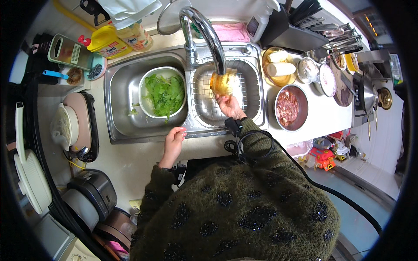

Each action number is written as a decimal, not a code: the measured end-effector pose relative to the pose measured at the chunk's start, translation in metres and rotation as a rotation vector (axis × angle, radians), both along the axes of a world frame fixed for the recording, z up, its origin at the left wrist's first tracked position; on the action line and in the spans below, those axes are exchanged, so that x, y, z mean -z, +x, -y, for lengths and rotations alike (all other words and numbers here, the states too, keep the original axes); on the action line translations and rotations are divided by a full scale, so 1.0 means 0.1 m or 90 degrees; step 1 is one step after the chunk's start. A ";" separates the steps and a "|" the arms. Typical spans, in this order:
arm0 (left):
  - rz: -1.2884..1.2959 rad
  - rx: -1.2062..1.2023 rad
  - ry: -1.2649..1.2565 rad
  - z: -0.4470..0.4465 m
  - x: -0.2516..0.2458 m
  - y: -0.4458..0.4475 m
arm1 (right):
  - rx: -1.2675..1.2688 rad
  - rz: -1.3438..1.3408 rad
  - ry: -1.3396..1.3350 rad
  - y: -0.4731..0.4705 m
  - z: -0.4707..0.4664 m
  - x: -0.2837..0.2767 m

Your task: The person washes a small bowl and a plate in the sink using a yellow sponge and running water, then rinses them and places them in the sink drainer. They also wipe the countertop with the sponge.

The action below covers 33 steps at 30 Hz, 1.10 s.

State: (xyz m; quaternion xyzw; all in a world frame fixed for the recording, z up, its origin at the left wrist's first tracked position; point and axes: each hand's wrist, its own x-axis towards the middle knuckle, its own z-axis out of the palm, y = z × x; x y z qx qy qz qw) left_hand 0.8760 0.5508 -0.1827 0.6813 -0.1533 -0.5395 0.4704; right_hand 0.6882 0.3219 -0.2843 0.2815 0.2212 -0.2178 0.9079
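Note:
An amber glass bowl (223, 84), tilted on its side, is in my right hand (230, 107) above the right sink basin (251, 98). The curved chrome faucet (209, 29) ends right over the bowl and hides part of it. Below them a wire rack (204, 109) lines that basin. My left hand (174, 138) hovers by the front rim of the sink, loosely curled and holding nothing. Closest to it, in the left basin (125, 88), stands a white-rimmed bowl (141, 101) of green leafy vegetables (166, 93).
Right of the sink are a metal bowl of raw meat (287, 107), an amber plate with pale peeled pieces (281, 69) and a round chopping board (341, 84). Detergent bottles (109, 42) line the back left. A pink cloth (230, 32) lies behind the faucet. A black cable (313, 181) trails from my right wrist.

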 end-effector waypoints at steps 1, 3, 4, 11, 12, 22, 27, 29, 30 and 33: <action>-0.001 -0.002 -0.005 0.01 -0.01 -0.01 | 0.018 0.109 0.016 -0.03 -0.03 -0.03; 0.007 0.010 -0.015 0.03 -0.02 -0.02 | 0.061 0.266 0.024 -0.05 -0.08 -0.13; 0.011 0.014 -0.017 0.03 -0.03 -0.02 | 0.086 0.314 0.017 -0.04 -0.11 -0.20; 0.029 0.058 -0.013 0.03 -0.12 -0.05 | 0.085 0.496 -0.025 0.01 -0.10 -0.65; 0.024 0.044 -0.020 0.03 -0.12 -0.05 | 0.071 0.497 -0.071 -0.02 -0.09 -0.67; 0.074 -0.002 -0.004 -0.09 -0.21 0.03 | -0.203 -0.508 -0.465 0.06 0.15 -0.10; 0.068 -0.075 0.027 -0.27 -0.15 0.27 | -0.206 -0.638 -0.535 0.41 0.05 0.12; 0.064 -0.117 0.036 -0.32 -0.08 0.41 | -0.133 -0.534 -0.494 0.44 0.01 0.09; 0.068 -0.146 0.033 -0.34 -0.03 0.48 | -0.118 -0.473 -0.486 0.43 -0.01 0.04; 0.158 -0.191 0.037 -0.36 0.16 0.69 | -0.231 -0.458 -0.413 0.36 -0.13 -0.18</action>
